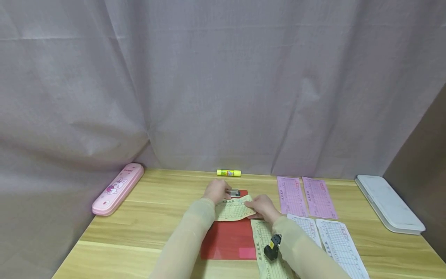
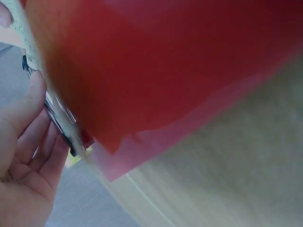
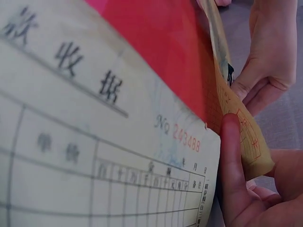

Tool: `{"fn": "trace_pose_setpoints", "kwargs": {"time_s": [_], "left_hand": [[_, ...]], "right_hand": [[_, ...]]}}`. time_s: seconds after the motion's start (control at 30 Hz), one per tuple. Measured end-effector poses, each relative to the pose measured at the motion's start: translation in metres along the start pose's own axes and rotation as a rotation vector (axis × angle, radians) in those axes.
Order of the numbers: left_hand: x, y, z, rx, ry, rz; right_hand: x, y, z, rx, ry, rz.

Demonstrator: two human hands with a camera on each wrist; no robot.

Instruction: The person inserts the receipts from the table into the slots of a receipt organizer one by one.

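Gripping the metal clip (image 1: 235, 193) at the head of the red folder (image 1: 224, 241) with the left hand (image 1: 216, 190), probably to steady it; pinching a yellow slip (image 1: 231, 209) by its right edge with the right hand (image 1: 263, 206), apparently to align it over the folder, just below the clip. With purple slips (image 1: 292, 197) and white slips (image 1: 341, 244) spread flat on the table (image 1: 150, 217), presumably for easy reach.

A curved, printed yellow receipt sheet (image 1: 230, 211) is pinched at its right edge by the right hand (image 1: 263, 206) above a red clip folder (image 1: 226, 240), whose metal clip (image 1: 235, 193) is gripped by the left hand (image 1: 216, 190).
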State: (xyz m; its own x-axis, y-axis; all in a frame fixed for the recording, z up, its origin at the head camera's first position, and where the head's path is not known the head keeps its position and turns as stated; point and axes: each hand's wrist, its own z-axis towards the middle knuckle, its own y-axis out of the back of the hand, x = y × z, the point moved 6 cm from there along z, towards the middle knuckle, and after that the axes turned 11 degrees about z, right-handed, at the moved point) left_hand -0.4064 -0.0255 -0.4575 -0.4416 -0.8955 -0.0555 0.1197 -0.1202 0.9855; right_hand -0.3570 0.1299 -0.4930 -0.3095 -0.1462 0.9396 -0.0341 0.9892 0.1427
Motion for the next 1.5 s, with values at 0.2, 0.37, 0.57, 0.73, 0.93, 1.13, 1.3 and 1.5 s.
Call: {"fn": "trace_pose_setpoints", "kwargs": {"time_s": [0.2, 0.37, 0.57, 0.73, 0.93, 1.13, 1.3, 1.5], "left_hand": [[-0.001, -0.001, 0.002, -0.008, -0.007, -0.007], [-0.004, -0.005, 0.003, -0.006, -0.036, 0.066], [-0.006, -0.011, 0.003, 0.065, -0.029, 0.126], [-0.011, -0.012, 0.002, 0.024, -0.076, 0.224], [-0.011, -0.01, 0.002, 0.016, -0.07, 0.219], [-0.009, -0.009, 0.002, 0.019, -0.067, 0.188], [-0.009, -0.009, 0.003, 0.008, -0.067, 0.197], [-0.011, -0.006, 0.002, 0.023, -0.064, 0.182]], "right_hand": [[0.002, 0.003, 0.001, -0.015, 0.012, -0.082], [0.002, 0.005, 0.002, -0.013, 0.022, -0.131], [0.003, 0.005, 0.001, -0.008, 0.038, -0.126], [0.003, 0.003, 0.002, -0.039, 0.019, -0.118], [0.003, 0.002, 0.002, -0.041, 0.0, -0.103], [0.001, 0.003, 0.004, -0.028, -0.015, -0.047], [0.002, 0.002, 0.008, -0.021, 0.004, -0.007], [0.004, -0.001, 0.014, -0.015, 0.002, 0.101]]}}
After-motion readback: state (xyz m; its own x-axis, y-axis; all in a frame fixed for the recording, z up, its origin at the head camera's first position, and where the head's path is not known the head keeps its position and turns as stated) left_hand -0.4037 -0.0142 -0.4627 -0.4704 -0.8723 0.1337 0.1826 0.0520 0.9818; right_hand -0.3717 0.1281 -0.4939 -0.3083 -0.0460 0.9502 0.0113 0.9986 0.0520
